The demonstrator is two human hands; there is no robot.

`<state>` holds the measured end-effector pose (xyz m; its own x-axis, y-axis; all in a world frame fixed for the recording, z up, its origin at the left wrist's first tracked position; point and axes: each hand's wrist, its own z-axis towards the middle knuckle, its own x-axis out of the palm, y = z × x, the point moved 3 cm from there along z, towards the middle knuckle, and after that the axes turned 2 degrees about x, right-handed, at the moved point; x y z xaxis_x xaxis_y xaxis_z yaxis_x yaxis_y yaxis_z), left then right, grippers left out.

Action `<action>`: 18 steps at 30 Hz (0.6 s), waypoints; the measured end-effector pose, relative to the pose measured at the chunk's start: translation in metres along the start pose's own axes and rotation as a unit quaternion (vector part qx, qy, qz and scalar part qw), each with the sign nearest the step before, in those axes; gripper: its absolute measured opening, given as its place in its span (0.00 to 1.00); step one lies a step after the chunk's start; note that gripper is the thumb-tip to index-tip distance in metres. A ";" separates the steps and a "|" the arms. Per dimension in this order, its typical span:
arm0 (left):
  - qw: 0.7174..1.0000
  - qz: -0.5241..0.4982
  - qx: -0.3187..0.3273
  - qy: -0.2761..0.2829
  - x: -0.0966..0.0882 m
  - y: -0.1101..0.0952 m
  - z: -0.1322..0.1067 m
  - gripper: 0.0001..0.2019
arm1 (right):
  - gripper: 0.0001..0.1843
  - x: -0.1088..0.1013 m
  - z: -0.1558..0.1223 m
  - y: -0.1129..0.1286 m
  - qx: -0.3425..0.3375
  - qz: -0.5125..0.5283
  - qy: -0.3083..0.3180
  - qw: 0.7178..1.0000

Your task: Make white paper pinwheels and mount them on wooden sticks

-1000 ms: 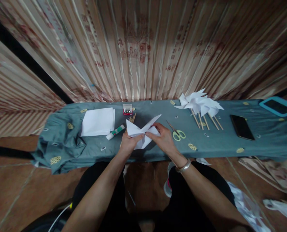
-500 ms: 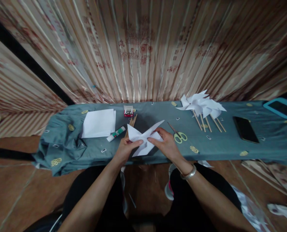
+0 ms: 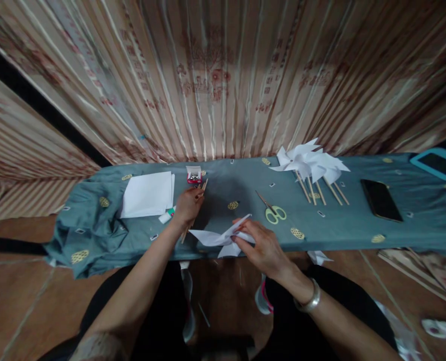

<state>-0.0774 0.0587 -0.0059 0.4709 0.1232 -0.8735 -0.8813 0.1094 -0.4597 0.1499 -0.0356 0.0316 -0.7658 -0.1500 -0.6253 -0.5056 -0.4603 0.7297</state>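
Observation:
My right hand [image 3: 262, 245] pinches a white paper pinwheel head [image 3: 219, 239] near its middle, just above the front edge of the cloth-covered table. The pinwheel's blades stick out to the left and are tilted. My left hand [image 3: 188, 205] is over a small bunch of thin wooden sticks [image 3: 185, 234], its fingers closed on a stick. The hand hides the middle of the bunch. Beyond its fingertips stands an open red-and-white box of metal thumbtacks [image 3: 194, 175]. A glue stick [image 3: 166, 215] lies partly hidden beside my left wrist.
White paper sheets [image 3: 147, 194] are stacked at the left. Scissors with pale green handles [image 3: 275, 214] lie right of centre. Several finished pinwheels [image 3: 309, 163] on sticks lie farther right, by a black phone [image 3: 381, 199] and a blue-framed tablet [image 3: 439, 164]. A striped curtain [image 3: 223, 100] hangs behind.
My left hand has let go of the paper pinwheel and moved up and left to the wooden sticks. My right hand now holds the pinwheel alone, lower and more tilted.

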 end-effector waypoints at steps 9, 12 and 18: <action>0.991 0.127 -0.001 0.040 0.009 -0.002 0.028 0.10 | 0.09 -0.007 -0.004 0.005 -0.062 -0.028 -0.024 0.997; 0.990 0.137 -0.002 0.045 0.013 -0.005 0.031 0.11 | 0.09 -0.008 -0.004 0.005 -0.061 -0.029 -0.025 0.997; 0.988 0.144 -0.007 0.048 0.016 -0.008 0.037 0.12 | 0.08 -0.007 -0.004 0.002 -0.048 -0.032 -0.024 0.998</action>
<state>-0.0614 0.0959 -0.0100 0.1951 0.0539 -0.9793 -0.9790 0.0704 -0.1912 0.1556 -0.0387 0.0364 -0.7521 -0.0772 -0.6545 -0.5156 -0.5497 0.6573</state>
